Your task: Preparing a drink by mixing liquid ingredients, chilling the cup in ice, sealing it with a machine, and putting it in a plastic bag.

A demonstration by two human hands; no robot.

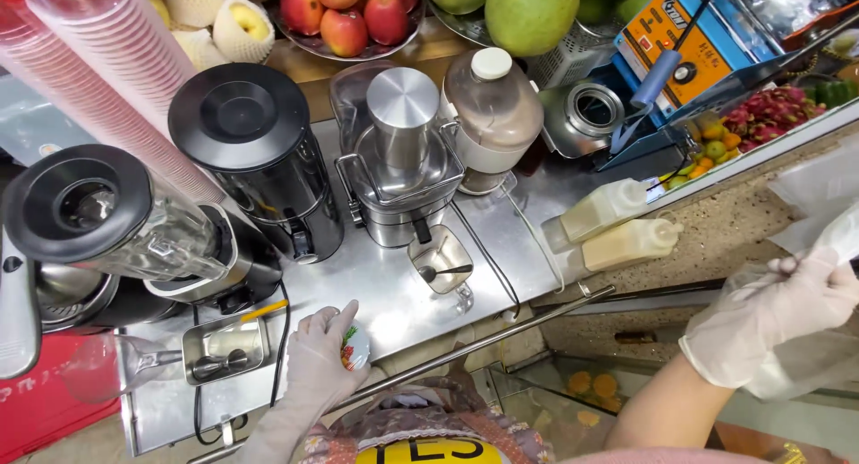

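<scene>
My left hand (320,357), in a thin clear glove, is closed around a small white cup with a coloured print (352,346) at the front edge of the steel counter (376,285). My right hand (777,316), also gloved, is raised at the right and grips a clear plastic bag (828,218). A steel juicer (403,160) stands in the middle of the counter, with a glass pitcher holding a spoon (443,265) just below its spout.
A blender (116,222) and a black-lidded steel urn (255,151) stand at the left, under a stack of pink cups (107,61). Two squeeze bottles (617,222) lie to the right. Apples (349,12), mangoes (528,12), a cup sealer (689,52) and a small steel tray (224,349) surround the counter.
</scene>
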